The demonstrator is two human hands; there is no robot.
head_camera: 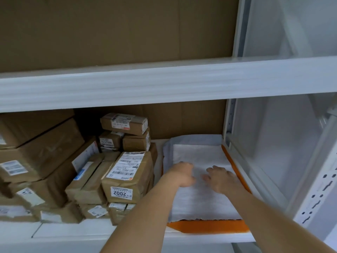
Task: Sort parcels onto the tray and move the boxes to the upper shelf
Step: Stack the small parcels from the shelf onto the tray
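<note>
On the orange tray (207, 227): white padded parcel (200, 179).
Both my hands, left hand (183, 173) and right hand (221, 177), press it, fingers spread flat.

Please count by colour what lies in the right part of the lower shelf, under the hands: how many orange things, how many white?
Orange: 1, the tray
White: 1, the padded parcel lying on the tray
Total: 2

Most of the orange tray (209, 227) was covered by white padded parcels (198, 179); the blurred left hand's (182, 175) fingers could not be made out.
</note>
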